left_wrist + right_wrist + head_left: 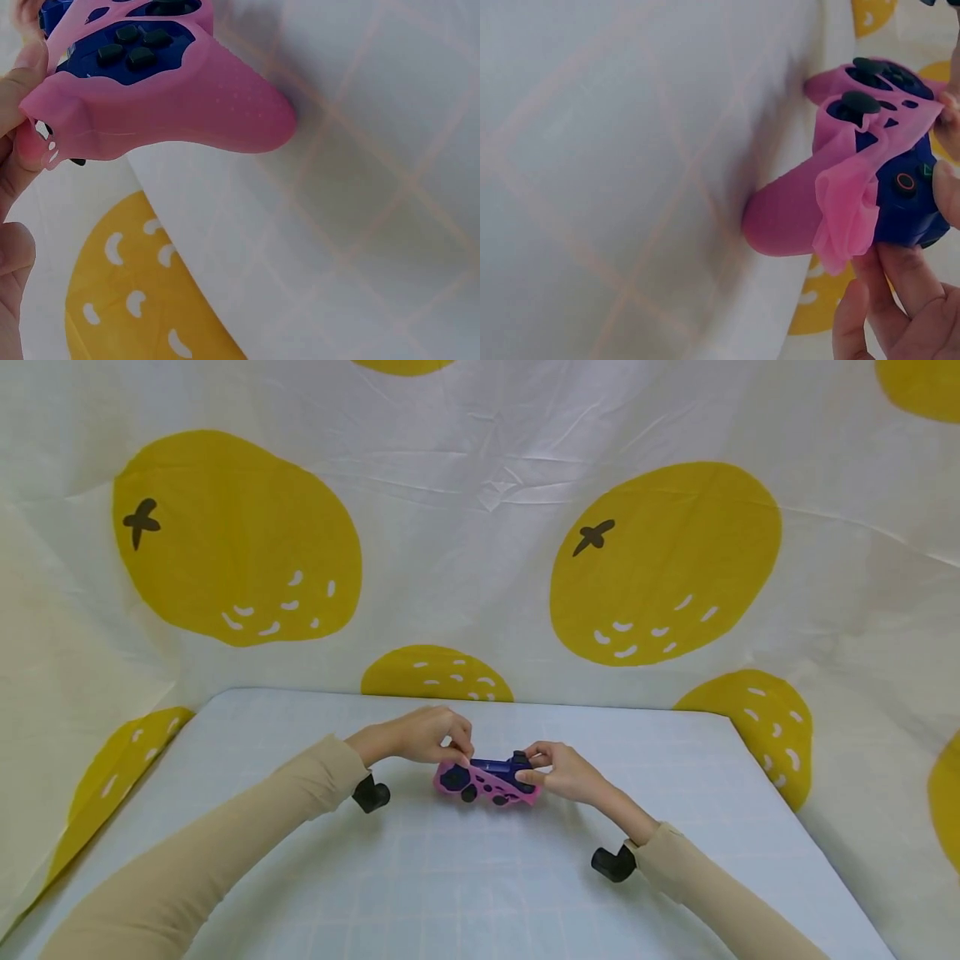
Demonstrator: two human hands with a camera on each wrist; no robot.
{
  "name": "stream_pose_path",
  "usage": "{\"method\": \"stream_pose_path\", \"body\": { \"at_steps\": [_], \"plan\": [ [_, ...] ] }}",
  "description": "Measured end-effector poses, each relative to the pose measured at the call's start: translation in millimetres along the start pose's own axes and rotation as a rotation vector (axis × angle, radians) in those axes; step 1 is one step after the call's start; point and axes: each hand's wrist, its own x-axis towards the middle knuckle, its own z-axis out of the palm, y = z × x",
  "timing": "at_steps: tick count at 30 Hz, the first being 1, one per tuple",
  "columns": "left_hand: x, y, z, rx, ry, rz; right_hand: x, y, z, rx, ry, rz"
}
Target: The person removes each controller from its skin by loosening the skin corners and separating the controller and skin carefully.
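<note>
Hands meet over the blue plastic game controller [495, 771] on the pale checked tablecloth [465, 877]: left hand [423, 737] and right hand [562, 771] pinch its stretchy pink silicone cover [486, 787].

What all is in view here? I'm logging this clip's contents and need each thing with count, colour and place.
Game controller: one, dark blue, held just above the table's middle between both hands.
Silicone cover: one, pink, partly on the controller; on the right-hand side it is bunched and peeled back off the blue body.
Table: one, pale blue with a faint grid, in the foreground.
Backdrop cloth: one, white with large yellow fruit prints, behind and beside the table.
Wrist cameras: two, black, one under each wrist.
Sleeves: two, beige, on the forearms.
Left hand: pinches the cover's left end.
Right hand: grips the controller's right end.
</note>
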Motion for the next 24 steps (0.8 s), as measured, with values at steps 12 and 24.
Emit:
{"method": "stream_pose_path", "body": {
  "at_steps": [12, 24],
  "plan": [
    [-1.7, 0.5, -2.0, 0.053, -0.003, -0.01, -1.0, 0.6, -0.3, -0.001, -0.007, -0.015],
    [-2.3, 3.0, -7.0, 0.067, -0.028, -0.052, -2.0, 0.2, 0.3, -0.001, -0.006, -0.027]
  ]
}}
